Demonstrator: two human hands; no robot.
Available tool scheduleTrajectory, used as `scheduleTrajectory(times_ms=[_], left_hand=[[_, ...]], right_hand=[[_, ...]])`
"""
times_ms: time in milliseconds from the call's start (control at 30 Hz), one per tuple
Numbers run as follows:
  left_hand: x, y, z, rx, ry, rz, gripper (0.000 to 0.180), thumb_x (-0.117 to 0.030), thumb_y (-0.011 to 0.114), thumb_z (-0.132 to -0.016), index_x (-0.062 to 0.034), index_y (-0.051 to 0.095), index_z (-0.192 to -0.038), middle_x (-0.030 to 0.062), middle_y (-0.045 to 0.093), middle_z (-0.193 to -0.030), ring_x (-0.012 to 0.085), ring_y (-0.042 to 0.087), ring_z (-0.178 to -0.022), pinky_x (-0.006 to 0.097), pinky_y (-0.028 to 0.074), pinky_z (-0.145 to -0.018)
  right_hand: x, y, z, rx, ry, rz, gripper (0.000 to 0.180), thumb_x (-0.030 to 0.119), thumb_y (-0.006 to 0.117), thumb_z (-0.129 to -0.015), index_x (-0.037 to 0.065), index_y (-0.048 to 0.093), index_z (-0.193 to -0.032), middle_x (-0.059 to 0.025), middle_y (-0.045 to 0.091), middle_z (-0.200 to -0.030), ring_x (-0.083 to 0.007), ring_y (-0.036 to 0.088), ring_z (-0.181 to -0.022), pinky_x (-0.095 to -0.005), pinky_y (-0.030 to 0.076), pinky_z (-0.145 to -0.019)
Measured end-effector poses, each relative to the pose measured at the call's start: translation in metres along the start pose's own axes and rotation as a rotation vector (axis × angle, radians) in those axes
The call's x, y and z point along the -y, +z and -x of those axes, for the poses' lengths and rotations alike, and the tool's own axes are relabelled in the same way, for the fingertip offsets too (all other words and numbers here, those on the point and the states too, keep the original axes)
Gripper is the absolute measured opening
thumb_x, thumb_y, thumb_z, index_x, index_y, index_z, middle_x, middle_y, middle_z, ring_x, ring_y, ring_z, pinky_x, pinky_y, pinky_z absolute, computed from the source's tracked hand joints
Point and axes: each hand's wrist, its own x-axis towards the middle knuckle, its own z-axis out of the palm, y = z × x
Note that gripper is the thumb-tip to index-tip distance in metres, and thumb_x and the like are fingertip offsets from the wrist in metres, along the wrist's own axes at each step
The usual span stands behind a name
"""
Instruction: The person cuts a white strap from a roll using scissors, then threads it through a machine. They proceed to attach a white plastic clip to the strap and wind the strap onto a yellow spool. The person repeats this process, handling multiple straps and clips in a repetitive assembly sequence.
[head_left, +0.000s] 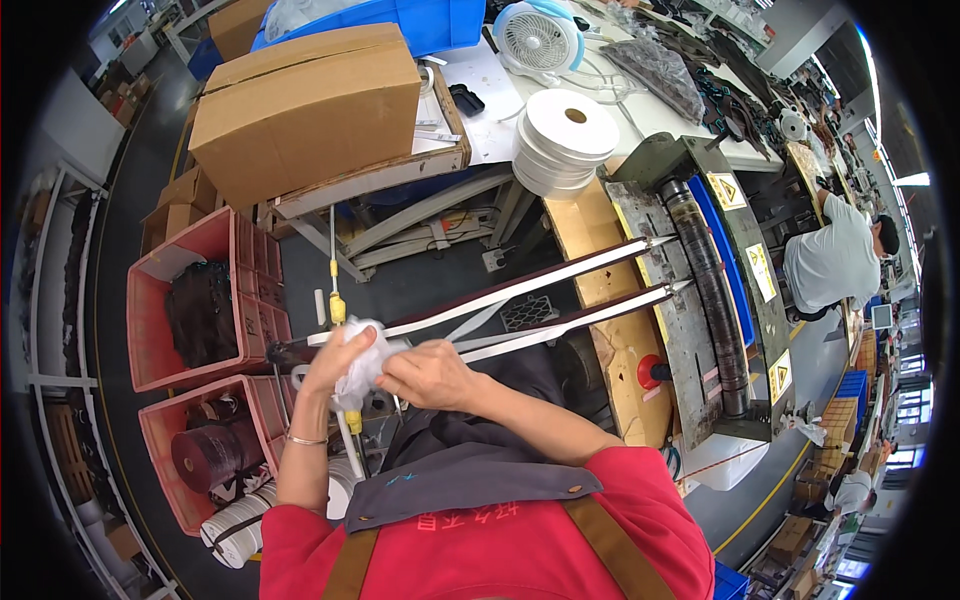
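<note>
A crumpled bundle of thin white strip (362, 372) is in my left hand (338, 362), whose fingers are closed round it. My right hand (432, 376) is beside it on the right, its fingers pinched on the same white strip. A loose pale length (482, 318) runs up to the right from my hands. Two long straps, an upper white-and-maroon strap (540, 274) and a lower white-and-maroon strap (580, 321), stretch from the roller machine (705, 300) to just beyond my hands. A bar with yellow fittings (337, 308) stands behind my left hand.
Red crates (245, 300) holding dark material stand at the left, with white rolls (240, 525) below. A cardboard box (300, 115) sits on the far table beside a stack of white rolls (560, 150) and a fan (540, 42). Another person (830, 255) works at the right.
</note>
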Motion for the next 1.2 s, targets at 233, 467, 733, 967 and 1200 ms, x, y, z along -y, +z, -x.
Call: scheduleTrajectory(times_ms=[233,467,733,967,1200], left_hand=[[0.049,0.032,0.016,0.459,-0.082,0.528,0.038,-0.027,0.064,-0.073,0.0052,0.055,-0.09,0.017,0.057,-0.075,0.0275,0.059,-0.067,0.038,0.05,-0.064],[0.021,0.032,0.017,0.628,0.193,0.922,0.024,-0.023,0.054,-0.075,0.0004,0.057,-0.073,0.013,0.052,-0.062,0.0266,0.051,-0.055,0.038,0.039,-0.051],[0.018,0.027,0.022,0.626,0.188,0.868,0.025,-0.024,0.056,-0.073,0.0004,0.058,-0.075,0.0151,0.053,-0.062,0.0277,0.051,-0.056,0.039,0.039,-0.052],[0.025,0.029,0.018,0.522,0.191,0.657,0.023,-0.022,0.054,-0.074,0.0008,0.056,-0.078,0.0154,0.055,-0.067,0.0289,0.054,-0.056,0.042,0.046,-0.057],[0.074,0.081,-0.01,0.118,-0.084,0.591,0.035,-0.026,0.056,-0.078,-0.003,0.048,-0.104,0.0133,0.059,-0.091,0.0294,0.058,-0.077,0.041,0.048,-0.075]], right_hand=[[-0.017,0.006,-0.005,-0.024,0.185,-0.211,0.019,0.02,0.058,-0.078,0.004,0.052,-0.07,-0.0096,0.052,-0.056,-0.0263,0.053,-0.049,-0.0347,0.041,-0.047],[-0.024,-0.016,0.027,-0.126,0.214,0.208,0.045,0.028,0.062,-0.072,0.002,0.053,-0.109,-0.0119,0.055,-0.107,-0.0276,0.048,-0.107,-0.0469,0.027,-0.095],[-0.035,-0.022,0.026,-0.184,0.255,0.307,0.037,0.004,0.058,-0.072,0.005,0.057,-0.108,-0.0094,0.054,-0.115,-0.0268,0.045,-0.115,-0.0489,0.02,-0.1],[-0.013,0.009,-0.007,-0.225,0.248,-0.099,0.021,0.004,0.054,-0.075,0.001,0.056,-0.096,-0.0116,0.06,-0.068,-0.0264,0.06,-0.055,-0.0305,0.047,-0.052],[0.026,0.019,-0.007,-0.044,0.298,-0.379,0.017,0.005,0.049,-0.078,-0.001,0.053,-0.093,-0.0149,0.059,-0.081,-0.0297,0.058,-0.074,-0.0353,0.045,-0.064]])
